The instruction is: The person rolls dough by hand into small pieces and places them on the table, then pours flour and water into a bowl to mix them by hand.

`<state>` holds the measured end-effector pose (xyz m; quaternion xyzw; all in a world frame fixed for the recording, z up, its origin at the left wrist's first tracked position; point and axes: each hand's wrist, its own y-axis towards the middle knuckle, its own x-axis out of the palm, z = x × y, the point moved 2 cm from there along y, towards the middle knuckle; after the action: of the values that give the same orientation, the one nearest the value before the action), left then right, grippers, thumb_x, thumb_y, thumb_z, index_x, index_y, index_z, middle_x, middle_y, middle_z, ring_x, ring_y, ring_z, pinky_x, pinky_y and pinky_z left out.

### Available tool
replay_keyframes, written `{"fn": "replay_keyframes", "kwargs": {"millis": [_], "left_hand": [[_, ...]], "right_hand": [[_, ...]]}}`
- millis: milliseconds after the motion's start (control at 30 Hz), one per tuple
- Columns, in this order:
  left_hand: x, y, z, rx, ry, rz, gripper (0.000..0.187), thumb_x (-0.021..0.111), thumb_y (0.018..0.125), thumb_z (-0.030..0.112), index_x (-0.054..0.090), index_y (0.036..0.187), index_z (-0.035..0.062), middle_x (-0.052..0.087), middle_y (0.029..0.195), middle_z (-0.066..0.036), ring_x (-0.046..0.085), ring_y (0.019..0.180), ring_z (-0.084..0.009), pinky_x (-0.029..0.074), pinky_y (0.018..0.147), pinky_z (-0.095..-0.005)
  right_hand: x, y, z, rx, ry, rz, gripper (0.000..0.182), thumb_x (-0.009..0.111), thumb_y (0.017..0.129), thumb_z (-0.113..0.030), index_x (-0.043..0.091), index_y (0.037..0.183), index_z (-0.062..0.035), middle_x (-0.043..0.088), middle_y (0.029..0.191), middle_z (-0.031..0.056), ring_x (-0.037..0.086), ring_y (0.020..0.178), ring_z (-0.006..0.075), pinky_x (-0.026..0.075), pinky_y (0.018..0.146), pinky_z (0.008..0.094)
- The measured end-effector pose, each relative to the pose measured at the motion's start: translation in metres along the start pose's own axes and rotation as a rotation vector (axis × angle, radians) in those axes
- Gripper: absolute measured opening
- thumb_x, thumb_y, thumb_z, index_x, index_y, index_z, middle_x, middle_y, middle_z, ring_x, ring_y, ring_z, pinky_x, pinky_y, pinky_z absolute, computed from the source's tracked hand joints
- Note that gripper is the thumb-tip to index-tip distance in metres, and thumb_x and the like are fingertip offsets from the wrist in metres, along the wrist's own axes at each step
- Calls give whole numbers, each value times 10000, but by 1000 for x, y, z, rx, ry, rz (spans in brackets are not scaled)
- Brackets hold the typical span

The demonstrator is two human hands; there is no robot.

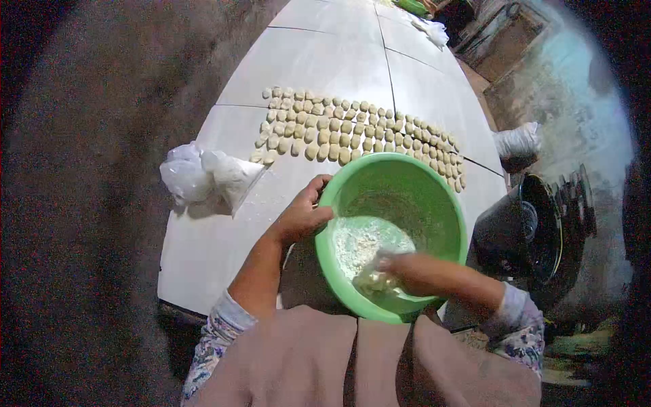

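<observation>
A green plastic basin [325, 258] is tilted toward me at the near edge of the table, close against my body. My left hand [306, 211] is closed on its left rim, thumb on the inner side. Down inside the basin, my right hand [401, 268] is blurred by motion and its fingertips are lost in pale dough [374, 281]. Loose white flour [356, 244] coats the bottom around the dough. Just beyond the basin, many small oval dough pieces [324, 136] lie in rows on the table.
The white tiled table [325, 61] stretches away from me. Plastic bags [213, 173] with white contents stand on its left edge, and flour is dusted beside them. A dark bucket [515, 227] and a white sack [519, 140] are off the right edge. Another white bag [430, 30] lies at the far end.
</observation>
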<state>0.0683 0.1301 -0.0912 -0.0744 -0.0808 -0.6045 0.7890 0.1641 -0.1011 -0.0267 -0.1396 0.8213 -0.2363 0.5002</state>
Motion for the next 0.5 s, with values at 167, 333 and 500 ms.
{"fn": "replay_keyframes", "kwargs": {"millis": [167, 333, 500], "left_hand": [[1, 1, -9, 27, -120, -8, 573, 569, 695, 104, 419, 1246, 57, 551, 1057, -82, 528, 951, -161, 436, 861, -294], [-1, 3, -10, 25, -95, -10, 580, 574, 686, 127, 422, 1242, 56, 540, 1062, -87, 521, 950, -172, 436, 863, -300], [-1, 0, -6, 56, -60, -5, 604, 592, 676, 145, 421, 1246, 49, 540, 1049, -87, 524, 959, -184, 427, 873, -309]], "right_hand": [[29, 31, -13, 154, 370, -69, 351, 415, 935, -347, 562, 1126, -92, 612, 1055, 219, 619, 893, 375, 490, 774, 461], [7, 39, -15, 101, -144, 209, 240, 529, 851, -261, 602, 981, -73, 650, 816, 173, 637, 739, 376, 496, 644, 484], [-20, 22, -16, 157, -78, 418, 218, 576, 810, -270, 623, 934, -97, 644, 761, 160, 630, 692, 380, 497, 630, 483]]}}
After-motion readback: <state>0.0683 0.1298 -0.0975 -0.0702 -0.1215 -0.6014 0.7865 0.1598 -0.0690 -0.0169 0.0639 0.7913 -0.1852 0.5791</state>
